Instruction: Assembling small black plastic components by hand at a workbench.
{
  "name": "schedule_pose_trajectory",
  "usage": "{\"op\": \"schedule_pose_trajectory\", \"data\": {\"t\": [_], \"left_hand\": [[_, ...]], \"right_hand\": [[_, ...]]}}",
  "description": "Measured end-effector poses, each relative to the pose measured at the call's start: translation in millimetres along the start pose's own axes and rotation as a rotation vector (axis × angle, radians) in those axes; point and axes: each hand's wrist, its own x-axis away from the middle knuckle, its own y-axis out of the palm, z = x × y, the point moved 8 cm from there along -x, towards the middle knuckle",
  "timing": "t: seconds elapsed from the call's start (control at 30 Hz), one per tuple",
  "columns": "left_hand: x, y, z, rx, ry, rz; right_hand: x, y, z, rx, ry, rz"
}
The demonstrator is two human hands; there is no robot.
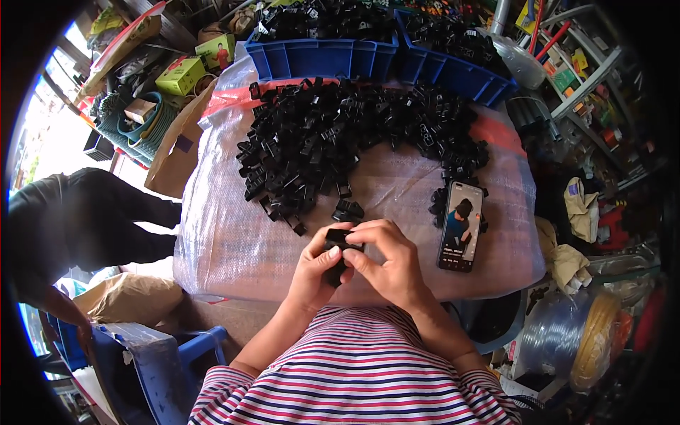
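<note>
Close to my body, over the near edge of the covered work surface, both hands hold a small black plastic part (340,239). My left hand (312,273) is wrapped round it from the left. From the right, my right hand (388,256) grips it with thumb and fingertips at its upper edge. The part's lower portion is partly hidden by my fingers. Just beyond my hands lies another black plastic piece (348,210). A large heap of similar black plastic parts (319,134) spreads across the far half of the surface.
Two blue crates (322,60) full of black parts stand behind the heap. A lit phone (462,237) is at the right. Woven plastic sheeting (212,234) covers the surface. A person in dark clothes (78,219) stands at left by a blue plastic chair (202,347). Tubing coils (559,336) sit at lower right.
</note>
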Motion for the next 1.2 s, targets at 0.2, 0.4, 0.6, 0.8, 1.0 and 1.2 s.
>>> {"op": "schedule_pose_trajectory", "data": {"t": [0.2,0.4,0.6,0.8,1.0,1.2], "left_hand": [[-11,-22,21,0.079,0.111,0.081],[-15,-17,23,-0.029,0.108,0.064],[-5,-26,31,-0.331,0.117,0.168],[-14,-12,23,-0.453,0.058,0.072],[-11,-8,22,-0.502,0.065,0.051],[-9,-8,25,-0.509,0.052,0.037]], "right_hand": [[-92,-56,59,0.699,-0.107,0.181],[-126,-74,152,0.951,-0.037,0.115],[-68,-29,86,0.341,0.068,0.103],[-13,-5,-2,0.163,-0.038,-0.065],[-10,-4,-9,0.224,-0.188,-0.064],[-8,-8,-6,0.143,-0.127,0.003]]}}
